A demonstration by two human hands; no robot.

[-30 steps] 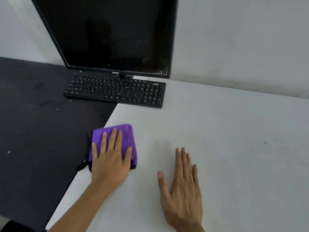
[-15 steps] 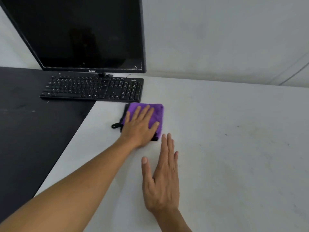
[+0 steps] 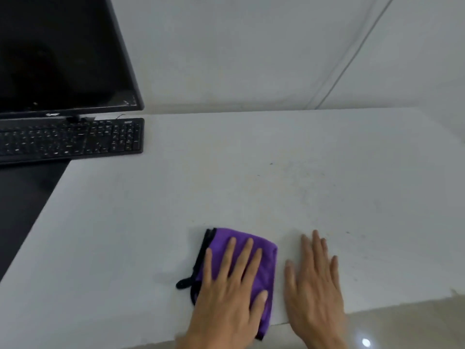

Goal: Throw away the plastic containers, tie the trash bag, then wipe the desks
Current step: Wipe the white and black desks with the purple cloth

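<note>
While the wiping goes on: the folded purple cloth (image 3: 241, 268) lies on the white surface (image 3: 276, 192), close to its near edge.
Left hand: the left hand (image 3: 231, 295) lies palm-down on the cloth, fingers (image 3: 245, 258) spread flat; it presses rather than pinches, so its grip is open with nothing clasped.
Right hand: the right hand (image 3: 314, 285) lies flat on the bare surface just beside the cloth, apart from it, fingers extended, holding nothing.
Cloth feel: likely soft, light and limp, a pile fabric that would bunch or unfold if dragged by one corner.
Black trim: a dark edging and small loop (image 3: 185, 283) stick out at the cloth's left side, free of the hand.
Where to hold: best kept under a broad flat palm over the middle of the fold, pressure even.
Neighbours: a black keyboard (image 3: 73, 138) and monitor (image 3: 63, 54) stand well apart at far left.
Marks: faint specks show farther right, seemingly unwiped.
Stage: judging by the task, the final step.
</note>
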